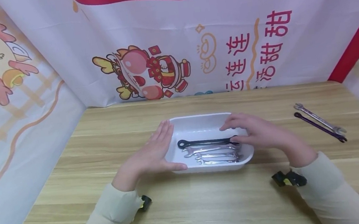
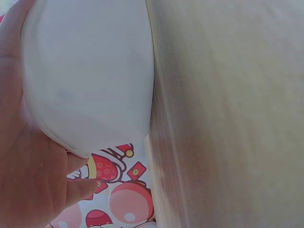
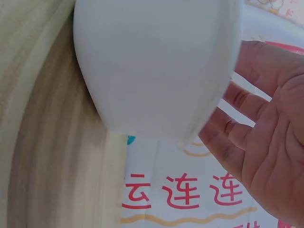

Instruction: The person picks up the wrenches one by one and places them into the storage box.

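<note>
My left hand [image 1: 152, 154] lies against the left end of the white tray [image 1: 197, 124], fingers nearly straight, thumb spread along the near rim. My right hand [image 1: 258, 130] is half open over the other end, fingers loosely bent around nothing; whether its thumb touches the black wrench [image 1: 207, 142], I can't quite tell. That wrench lies inside, behind the silver wrenches [image 1: 210, 148]. A careless thumb could knock it onto them; uneven pushing could skid the tray.
</note>
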A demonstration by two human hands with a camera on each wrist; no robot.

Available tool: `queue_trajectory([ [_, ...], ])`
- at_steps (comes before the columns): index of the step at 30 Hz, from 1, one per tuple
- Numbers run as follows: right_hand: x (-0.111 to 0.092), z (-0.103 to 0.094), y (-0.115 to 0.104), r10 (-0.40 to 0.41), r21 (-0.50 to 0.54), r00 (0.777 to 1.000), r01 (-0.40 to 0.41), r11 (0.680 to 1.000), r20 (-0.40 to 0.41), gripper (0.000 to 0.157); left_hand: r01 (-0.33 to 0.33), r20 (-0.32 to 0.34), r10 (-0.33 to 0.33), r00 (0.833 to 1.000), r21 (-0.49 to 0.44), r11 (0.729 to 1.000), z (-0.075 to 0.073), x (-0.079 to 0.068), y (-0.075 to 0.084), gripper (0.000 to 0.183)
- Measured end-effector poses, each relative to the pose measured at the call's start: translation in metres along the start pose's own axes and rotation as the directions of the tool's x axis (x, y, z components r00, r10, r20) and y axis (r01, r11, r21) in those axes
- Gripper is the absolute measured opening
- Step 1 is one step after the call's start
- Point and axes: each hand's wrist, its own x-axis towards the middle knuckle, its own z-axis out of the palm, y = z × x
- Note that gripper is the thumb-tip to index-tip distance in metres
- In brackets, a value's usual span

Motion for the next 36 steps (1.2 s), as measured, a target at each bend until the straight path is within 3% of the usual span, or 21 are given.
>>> queue_trajectory([
  [14, -0.013, -0.021, 0.008, -0.042, -0.023, 0.995, 0.04, 0.999, -0.09, 0.034, 0.014, 0.001, -0.014, 1.0, -0.01, 1.0, 0.001, -0.001, -0.001, 0.134],
  [24, -0.023, -0.037, 0.009, 0.057, -0.006, 0.989, -0.058, 0.998, -0.139, 0.035, 0.015, 0.009, -0.015, 1.0, -0.01, 1.0, 0.001, 0.0, -0.001, 0.134],
  [36, -0.035, -0.051, 0.016, 0.048, -0.093, 0.986, -0.064, 0.994, -0.161, 0.037, 0.018, 0.007, -0.018, 1.0, -0.001, 1.0, 0.001, 0.001, -0.001, 0.135],
])
